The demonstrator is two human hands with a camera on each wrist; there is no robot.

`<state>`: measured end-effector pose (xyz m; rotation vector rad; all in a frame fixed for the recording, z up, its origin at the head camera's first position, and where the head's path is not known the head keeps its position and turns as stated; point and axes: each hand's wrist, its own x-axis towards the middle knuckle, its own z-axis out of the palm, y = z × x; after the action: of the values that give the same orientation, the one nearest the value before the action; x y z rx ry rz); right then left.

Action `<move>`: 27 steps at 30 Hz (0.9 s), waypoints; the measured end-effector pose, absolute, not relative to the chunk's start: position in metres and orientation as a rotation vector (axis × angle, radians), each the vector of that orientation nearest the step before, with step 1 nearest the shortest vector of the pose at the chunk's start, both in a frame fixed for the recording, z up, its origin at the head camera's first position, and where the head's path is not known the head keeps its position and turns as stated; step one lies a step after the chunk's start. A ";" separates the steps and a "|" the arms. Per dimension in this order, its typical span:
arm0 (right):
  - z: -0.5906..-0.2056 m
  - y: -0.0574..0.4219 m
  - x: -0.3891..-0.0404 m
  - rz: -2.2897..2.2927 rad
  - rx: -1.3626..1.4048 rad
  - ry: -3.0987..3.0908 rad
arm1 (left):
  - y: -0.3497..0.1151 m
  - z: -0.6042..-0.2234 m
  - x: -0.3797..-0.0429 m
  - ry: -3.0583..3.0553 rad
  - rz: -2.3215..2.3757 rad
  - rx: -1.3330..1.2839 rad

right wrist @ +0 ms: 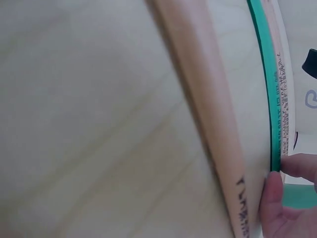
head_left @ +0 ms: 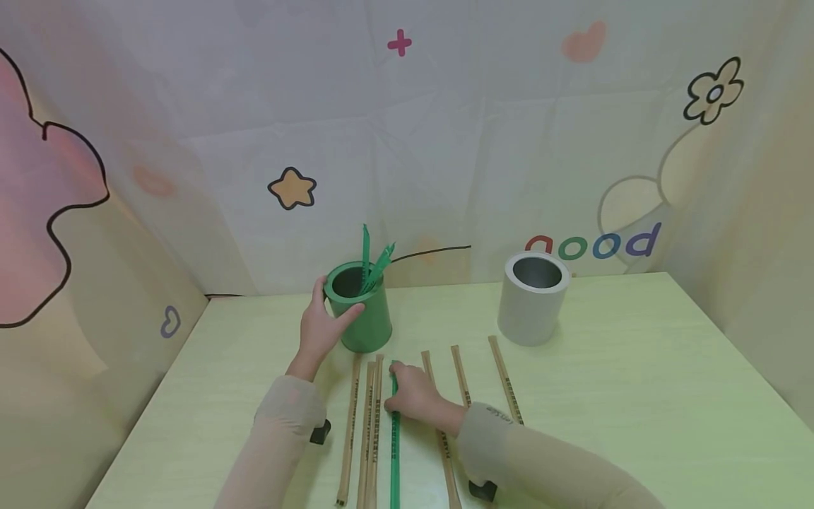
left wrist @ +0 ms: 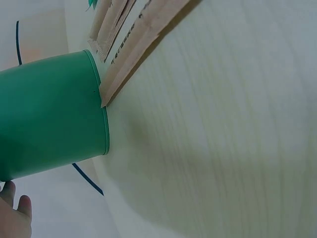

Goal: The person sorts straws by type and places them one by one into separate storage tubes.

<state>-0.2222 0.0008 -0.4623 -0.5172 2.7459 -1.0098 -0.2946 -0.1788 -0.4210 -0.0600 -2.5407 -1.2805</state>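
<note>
A green cylindrical cup (head_left: 369, 322) stands at the back of the table, with two green wrapped sticks (head_left: 376, 272) leaning in it. My left hand (head_left: 321, 329) grips its side near the rim, thumb in front. In the left wrist view the cup (left wrist: 54, 114) appears sideways, with fingertips at its upper end. My right hand (head_left: 416, 394) pinches a long green wrapped stick (head_left: 396, 452) near its far end. Thumb and finger close on this printed green wrapper (right wrist: 270, 84) in the right wrist view. Beside it lie several brown paper-wrapped sticks (head_left: 350, 438).
A white cylindrical cup (head_left: 529, 311) stands at the back right, with nothing showing inside. More brown wrapped sticks (head_left: 505, 378) lie to the right of my right hand, partly under the forearm. A printed cloth (head_left: 432, 177) hangs behind the pale table (head_left: 649, 382).
</note>
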 end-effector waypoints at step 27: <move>-0.457 0.008 -0.221 -1.176 -0.321 2.582 | -0.179 -0.421 -0.295 -2.561 -1.283 -0.046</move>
<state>-0.2213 0.0082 -0.4572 -0.3207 2.5821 -1.1758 -0.2954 -0.1791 -0.4209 -0.0460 -2.5605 -1.2826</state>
